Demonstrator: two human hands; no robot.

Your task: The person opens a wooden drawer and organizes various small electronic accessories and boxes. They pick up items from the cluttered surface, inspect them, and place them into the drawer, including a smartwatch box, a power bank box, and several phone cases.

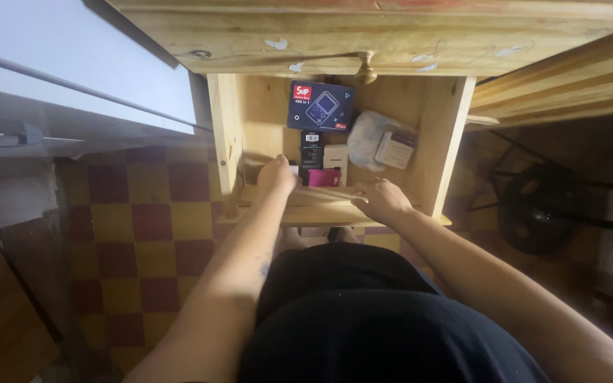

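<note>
Both hands rest on the front edge of an open wooden drawer (335, 209) that is pulled out from a pine chest. On that front board the left hand (277, 174) is curled with its fingers bent down over the inner side, touching or just beside a small white item that is too hidden to identify; whether it pinches anything I cannot tell. Over to the other side, the right hand (383, 198) lies flat on the same front board with fingers spread and slightly bent, holding nothing that shows. Inside the drawer, toward the back, lies a dark blue box (321, 106) printed with a picture of a handheld game console. Just in front of it stands a narrow black packet (311, 149), with a cream box (335, 157) touching its side and a pink box (324, 177) nearest the front board, between the two hands. Off to the right side of the drawer sits a crumpled clear plastic bag (374, 138) with a pale label. Above the drawer, a round wooden knob (367, 71) sticks out of the next drawer front. Below and to the left, the floor (143, 234) is tiled in red and yellow squares.
</note>
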